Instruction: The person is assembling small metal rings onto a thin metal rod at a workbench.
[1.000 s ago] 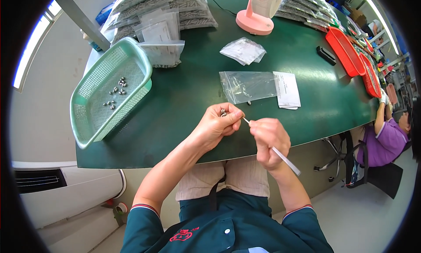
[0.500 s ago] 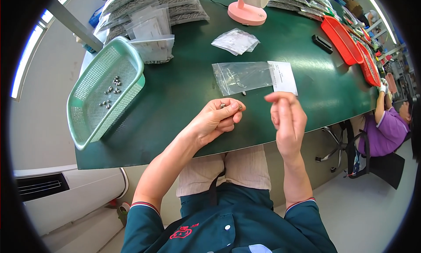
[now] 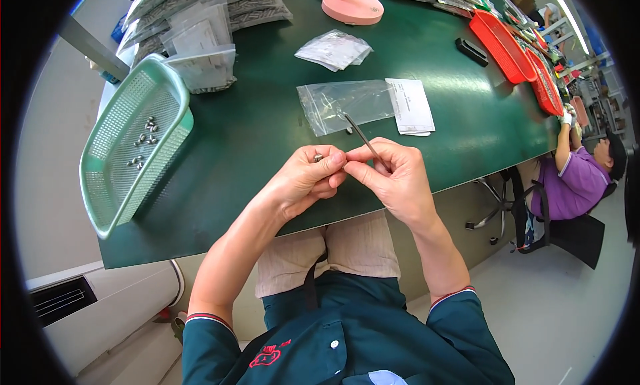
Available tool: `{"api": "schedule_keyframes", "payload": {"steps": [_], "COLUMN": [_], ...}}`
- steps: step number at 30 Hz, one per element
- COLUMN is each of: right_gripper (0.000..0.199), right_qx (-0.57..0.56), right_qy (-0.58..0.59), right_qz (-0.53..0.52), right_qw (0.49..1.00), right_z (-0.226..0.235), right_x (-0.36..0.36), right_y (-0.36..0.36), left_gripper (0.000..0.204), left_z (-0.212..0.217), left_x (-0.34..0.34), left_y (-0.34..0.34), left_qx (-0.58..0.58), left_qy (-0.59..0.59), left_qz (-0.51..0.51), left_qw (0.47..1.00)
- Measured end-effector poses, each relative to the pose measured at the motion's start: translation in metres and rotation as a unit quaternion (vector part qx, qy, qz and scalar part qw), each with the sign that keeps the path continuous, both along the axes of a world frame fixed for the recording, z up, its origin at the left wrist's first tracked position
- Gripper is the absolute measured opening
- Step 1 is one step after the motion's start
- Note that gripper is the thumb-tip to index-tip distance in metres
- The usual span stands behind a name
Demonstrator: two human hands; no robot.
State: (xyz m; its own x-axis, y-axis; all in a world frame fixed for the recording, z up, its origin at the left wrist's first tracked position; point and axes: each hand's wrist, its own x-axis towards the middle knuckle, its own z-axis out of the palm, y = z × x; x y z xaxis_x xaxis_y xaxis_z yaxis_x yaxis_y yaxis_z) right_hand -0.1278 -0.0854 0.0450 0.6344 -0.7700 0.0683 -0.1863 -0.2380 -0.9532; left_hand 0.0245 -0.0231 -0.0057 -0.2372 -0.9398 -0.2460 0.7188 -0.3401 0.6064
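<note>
My left hand (image 3: 300,180) is closed, with a small shiny metal fitting (image 3: 318,158) showing between thumb and fingers. Its fingertips meet those of my right hand (image 3: 403,185), so whatever lies between them is hidden. A thin dark metal rod (image 3: 361,134) is pinched in my right hand and slants up to the left. Just beyond the hands lies a clear zip bag (image 3: 330,105), with folded white paper (image 3: 412,105) at its right end. One small metal piece (image 3: 349,130) rests at the bag's near edge.
At left, a pale green mesh basket (image 3: 91,205) holds several metal fittings (image 3: 145,140). Filled plastic bags (image 3: 257,10) are piled behind it. Farther back are flat small bags (image 3: 333,50), a pink fan base (image 3: 353,8), a black case (image 3: 472,52) and red baskets (image 3: 499,48). A co-worker (image 3: 573,188) sits at right.
My right hand has come left to meet the left hand's fingertips, and the rod now shows plainly in it. The whole view has shifted slightly; my left hand keeps its grip.
</note>
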Motion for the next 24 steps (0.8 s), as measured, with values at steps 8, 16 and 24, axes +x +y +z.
{"api": "schedule_keyframes", "payload": {"steps": [8, 16, 24], "right_gripper": [0.007, 0.009, 0.006], "right_qx": [-0.251, -0.392, -0.354], "right_qy": [0.041, 0.09, 0.153], "right_qz": [-0.194, -0.275, -0.235], "right_qw": [0.947, 0.873, 0.892], "right_z": [-0.004, -0.047, -0.067], "right_x": [-0.048, -0.116, -0.13], "right_y": [-0.03, -0.038, -0.036], "left_gripper": [0.031, 0.029, 0.031], "left_z": [0.0, 0.001, 0.001], "left_x": [0.0, 0.003, -0.005], "left_y": [0.002, -0.001, -0.002], "left_qx": [0.008, 0.017, 0.016], "left_qy": [-0.028, -0.045, -0.082], "left_qz": [0.012, 0.025, 0.036], "left_qw": [1.0, 0.999, 0.996]}}
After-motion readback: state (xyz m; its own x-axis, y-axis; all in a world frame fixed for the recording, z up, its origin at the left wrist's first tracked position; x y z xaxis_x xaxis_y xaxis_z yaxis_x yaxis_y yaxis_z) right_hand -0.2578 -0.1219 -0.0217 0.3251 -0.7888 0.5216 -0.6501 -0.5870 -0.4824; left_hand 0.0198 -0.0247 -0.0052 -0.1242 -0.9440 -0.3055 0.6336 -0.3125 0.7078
